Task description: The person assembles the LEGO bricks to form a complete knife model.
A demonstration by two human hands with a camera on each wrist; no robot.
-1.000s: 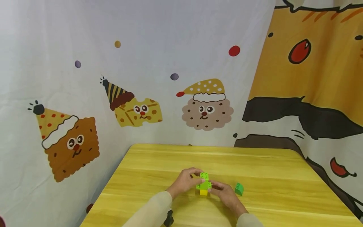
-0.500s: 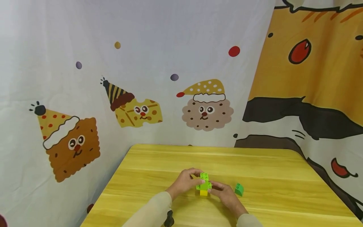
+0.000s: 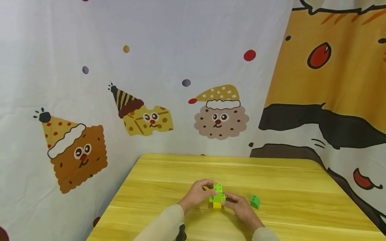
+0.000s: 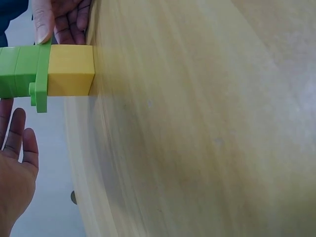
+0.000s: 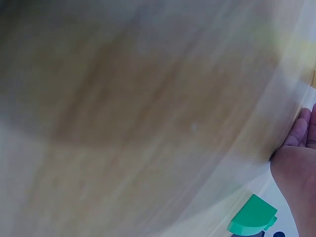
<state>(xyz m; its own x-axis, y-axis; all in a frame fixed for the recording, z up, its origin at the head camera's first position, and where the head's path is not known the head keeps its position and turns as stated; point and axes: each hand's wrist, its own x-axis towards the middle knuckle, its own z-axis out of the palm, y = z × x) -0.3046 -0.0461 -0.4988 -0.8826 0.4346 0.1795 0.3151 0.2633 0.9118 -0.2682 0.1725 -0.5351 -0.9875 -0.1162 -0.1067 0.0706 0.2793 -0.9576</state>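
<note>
A small stack of toy building blocks, lime green above [image 3: 217, 195] and yellow at the bottom [image 3: 217, 205], stands upright on the table. My left hand [image 3: 196, 194] grips the upper green part from the left, thumb on its near side and fingers behind. My right hand [image 3: 242, 208] pinches the wider green piece from the right, just above the yellow block. In the left wrist view, that thin wide green piece [image 4: 42, 79] lies between the narrower green blocks [image 4: 19, 71] and the yellow block [image 4: 71, 70]. The right fingertips are out of frame in the right wrist view.
A loose darker green block [image 3: 255, 202] with a curved side lies on the table just right of my right hand. The wood-grain table [image 3: 169, 170] ends at a printed cloth backdrop [image 3: 169, 50]. A small black object [image 3: 181, 232] shows beside my left sleeve.
</note>
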